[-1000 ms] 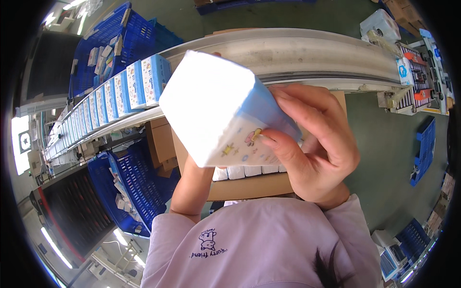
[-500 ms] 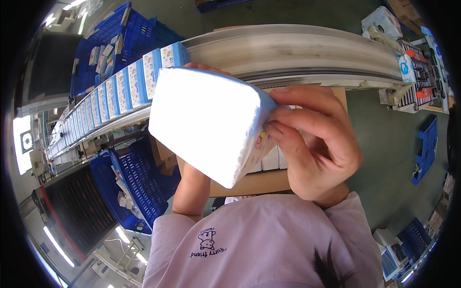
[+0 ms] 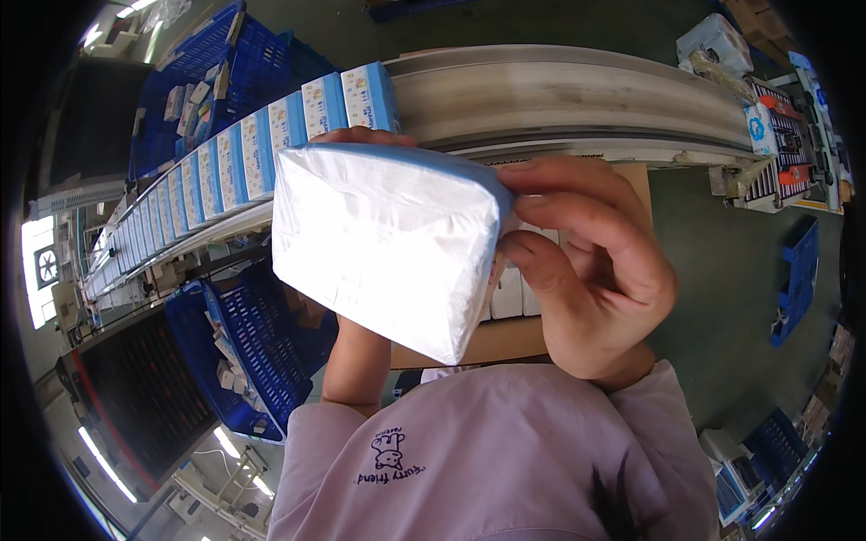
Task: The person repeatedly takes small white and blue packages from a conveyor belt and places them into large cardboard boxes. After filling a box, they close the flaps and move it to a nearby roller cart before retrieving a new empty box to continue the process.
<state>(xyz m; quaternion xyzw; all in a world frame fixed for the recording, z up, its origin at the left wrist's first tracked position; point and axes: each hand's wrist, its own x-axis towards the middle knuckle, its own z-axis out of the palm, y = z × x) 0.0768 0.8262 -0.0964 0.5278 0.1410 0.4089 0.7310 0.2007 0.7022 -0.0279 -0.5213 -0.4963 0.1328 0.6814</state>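
Close in front of me is a soft tissue pack point(image 3: 383, 248), wrapped in white and blue film, with a broad bright white face toward me. My right hand point(image 3: 600, 270) pinches its right edge, thumb below and fingers above. Most of my left hand point(image 3: 365, 135) is hidden behind the pack; a few fingertips show over its far edge, and its forearm comes up at the lower left. Below the pack, largely covered by it and my right hand, a cardboard carton point(image 3: 523, 335) holds several white packs point(image 3: 507, 298).
A conveyor point(image 3: 559, 90) crosses the far side, bearing a row of blue-and-white packs point(image 3: 233, 167) on its left stretch. Blue crates with loose packs stand behind it point(image 3: 221, 63) and at left point(image 3: 262, 347). A roller section point(image 3: 785, 135) is at far right, a blue pallet point(image 3: 796, 279) on the floor.
The row of packs has advanced rightward along the conveyor. The held pack has tilted a little, its lower corner shifting right, and creases now show on its white face. Both hands keep their hold.
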